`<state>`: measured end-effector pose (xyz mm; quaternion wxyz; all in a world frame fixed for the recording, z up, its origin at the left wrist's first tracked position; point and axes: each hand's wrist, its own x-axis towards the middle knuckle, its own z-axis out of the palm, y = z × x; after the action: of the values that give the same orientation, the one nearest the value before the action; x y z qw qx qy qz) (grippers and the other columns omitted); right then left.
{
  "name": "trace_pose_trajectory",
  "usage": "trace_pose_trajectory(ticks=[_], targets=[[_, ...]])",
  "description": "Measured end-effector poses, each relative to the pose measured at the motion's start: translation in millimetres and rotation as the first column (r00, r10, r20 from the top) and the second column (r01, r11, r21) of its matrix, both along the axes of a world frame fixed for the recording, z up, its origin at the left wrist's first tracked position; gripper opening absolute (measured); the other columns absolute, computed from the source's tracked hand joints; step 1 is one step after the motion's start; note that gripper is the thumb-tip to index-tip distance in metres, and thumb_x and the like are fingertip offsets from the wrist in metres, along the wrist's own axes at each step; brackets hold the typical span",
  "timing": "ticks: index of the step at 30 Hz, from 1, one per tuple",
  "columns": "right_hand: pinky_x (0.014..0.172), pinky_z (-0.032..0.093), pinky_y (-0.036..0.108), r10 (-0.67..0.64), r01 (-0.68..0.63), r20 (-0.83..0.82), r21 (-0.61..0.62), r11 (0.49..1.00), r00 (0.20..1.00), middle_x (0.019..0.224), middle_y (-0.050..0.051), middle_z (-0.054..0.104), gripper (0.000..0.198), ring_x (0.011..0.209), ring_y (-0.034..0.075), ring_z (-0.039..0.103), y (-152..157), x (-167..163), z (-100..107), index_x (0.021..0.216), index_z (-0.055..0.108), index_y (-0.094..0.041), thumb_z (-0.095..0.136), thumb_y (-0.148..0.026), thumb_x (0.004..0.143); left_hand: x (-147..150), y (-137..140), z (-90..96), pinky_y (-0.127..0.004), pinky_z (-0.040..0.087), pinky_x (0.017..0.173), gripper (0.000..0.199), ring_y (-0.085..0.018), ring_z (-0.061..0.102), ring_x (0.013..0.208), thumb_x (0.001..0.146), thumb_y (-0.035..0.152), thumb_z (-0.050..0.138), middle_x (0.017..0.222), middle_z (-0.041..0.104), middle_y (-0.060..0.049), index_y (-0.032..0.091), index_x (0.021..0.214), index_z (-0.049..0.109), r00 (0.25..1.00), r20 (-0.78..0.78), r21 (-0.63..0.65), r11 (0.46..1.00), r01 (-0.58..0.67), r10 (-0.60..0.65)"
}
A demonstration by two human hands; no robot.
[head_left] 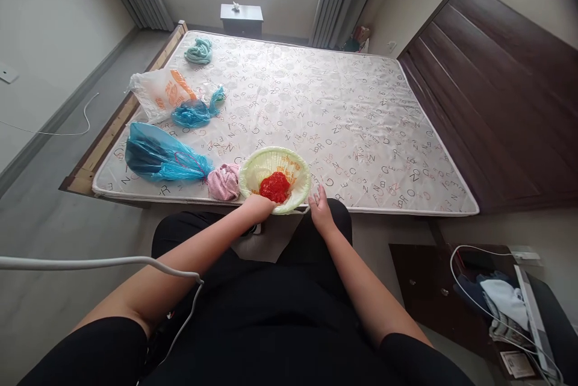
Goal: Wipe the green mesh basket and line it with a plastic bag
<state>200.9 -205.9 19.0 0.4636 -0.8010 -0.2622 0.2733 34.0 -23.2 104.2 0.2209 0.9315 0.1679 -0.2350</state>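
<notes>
A pale yellow-green basket (248, 164) stands at the near edge of the mattress, its inside covered by a thin, see-through lining with orange print. In it lies a bright red, rough-textured bundle (275, 186) whose kind I cannot make out. My left hand (259, 208) reaches over the basket's near left rim, close to the red bundle; its fingers are hidden. Beside the right rim is my right hand (320, 211), fingers stretched and apart, holding nothing. A pink cloth (224, 182) sits against the basket's left side.
The mattress (361, 133) bears a tied blue plastic bag (165, 157), a smaller blue bag (192, 114), a white plastic bag (158, 94) and a mint-green cloth (198, 50). A white cable (99, 263) crosses my left arm. A dark headboard (492, 91) rises at right.
</notes>
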Motion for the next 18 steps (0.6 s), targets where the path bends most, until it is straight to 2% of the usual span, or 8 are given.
trace_pose_trajectory(ticks=[3,6,8,10,12,14,16,18], targets=[[0.123,0.039,0.049,0.009,-0.008,-0.069,0.016,1.000,0.998,0.173,0.013,0.019,0.091,0.153,0.029,0.038,4.1,-3.3,-9.1,0.167,0.009,-0.022,0.041,-0.066,0.094,5.9,-7.6,-1.0,-0.044,0.052,0.090,0.054,-0.036,0.072,0.102,0.096,0.030,0.053,0.109,0.077,-0.017,0.024,0.150,0.055,1.000,-0.012,0.075,0.997,0.017,-0.016],[0.124,0.036,0.045,-0.014,0.015,-0.042,0.012,1.000,0.999,0.171,0.015,0.023,0.092,0.155,0.027,0.036,10.6,-3.1,-13.8,0.166,0.016,-0.016,0.041,-0.067,0.093,7.4,-8.2,4.9,-0.045,0.050,0.101,0.075,-0.035,0.067,0.119,0.091,0.042,0.063,0.132,0.070,-0.015,0.026,0.160,0.040,0.991,0.110,0.054,0.996,0.064,-0.070],[0.125,0.036,0.045,-0.024,0.024,-0.029,-0.021,0.999,0.999,0.170,0.016,0.027,0.090,0.155,0.027,0.036,13.5,-1.5,-15.6,0.165,0.020,-0.015,0.040,-0.066,0.093,2.3,-1.6,12.0,-0.043,0.043,0.113,0.076,-0.033,0.059,0.132,0.090,0.047,0.066,0.145,0.063,-0.013,0.027,0.159,0.043,0.962,0.246,0.018,0.993,0.114,-0.115],[0.125,0.035,0.046,-0.023,0.023,-0.007,-0.061,0.998,1.000,0.169,0.015,0.030,0.087,0.155,0.027,0.035,14.3,0.4,-16.7,0.164,0.024,-0.016,0.041,-0.064,0.094,-8.5,10.2,18.3,-0.042,0.034,0.123,0.064,-0.029,0.050,0.143,0.095,0.047,0.060,0.150,0.059,-0.009,0.027,0.155,0.049,0.913,0.394,0.003,0.994,0.109,-0.101],[0.127,0.031,0.047,-0.020,0.021,0.022,-0.074,0.997,1.000,0.168,0.013,0.032,0.083,0.156,0.026,0.033,13.4,2.0,-16.8,0.163,0.028,-0.018,0.042,-0.062,0.094,-23.3,25.9,19.6,-0.045,0.025,0.128,0.051,-0.027,0.040,0.151,0.100,0.042,0.052,0.153,0.056,-0.006,0.028,0.148,0.056,0.862,0.507,0.023,1.000,-0.007,-0.005],[0.128,0.028,0.048,-0.029,0.031,0.034,-0.065,0.997,0.999,0.168,0.011,0.033,0.080,0.157,0.026,0.031,12.1,3.3,-16.1,0.162,0.030,-0.019,0.043,-0.060,0.095,-39.5,44.0,13.0,-0.050,0.023,0.130,0.044,-0.028,0.033,0.155,0.100,0.036,0.049,0.156,0.053,-0.004,0.028,0.142,0.060,0.791,0.586,0.036,0.969,-0.245,0.178],[0.129,0.027,0.048,-0.046,0.048,0.026,-0.056,0.997,0.999,0.168,0.011,0.034,0.078,0.157,0.026,0.030,11.4,4.6,-15.3,0.162,0.032,-0.019,0.042,-0.060,0.095,-53.9,62.4,-1.1,-0.050,0.026,0.129,0.044,-0.028,0.036,0.153,0.099,0.033,0.049,0.157,0.051,-0.007,0.024,0.141,0.059,0.639,0.655,-0.026,0.858,-0.514,0.403],[0.129,0.027,0.048,-0.059,0.059,0.007,-0.050,0.997,0.998,0.168,0.011,0.034,0.078,0.157,0.026,0.030,11.8,5.7,-15.1,0.161,0.033,-0.018,0.041,-0.060,0.096,-63.8,78.2,-19.8,-0.045,0.031,0.127,0.053,-0.026,0.041,0.150,0.098,0.033,0.048,0.158,0.049,-0.013,0.017,0.149,0.050,0.446,0.670,-0.172,0.708,-0.685,0.594]])
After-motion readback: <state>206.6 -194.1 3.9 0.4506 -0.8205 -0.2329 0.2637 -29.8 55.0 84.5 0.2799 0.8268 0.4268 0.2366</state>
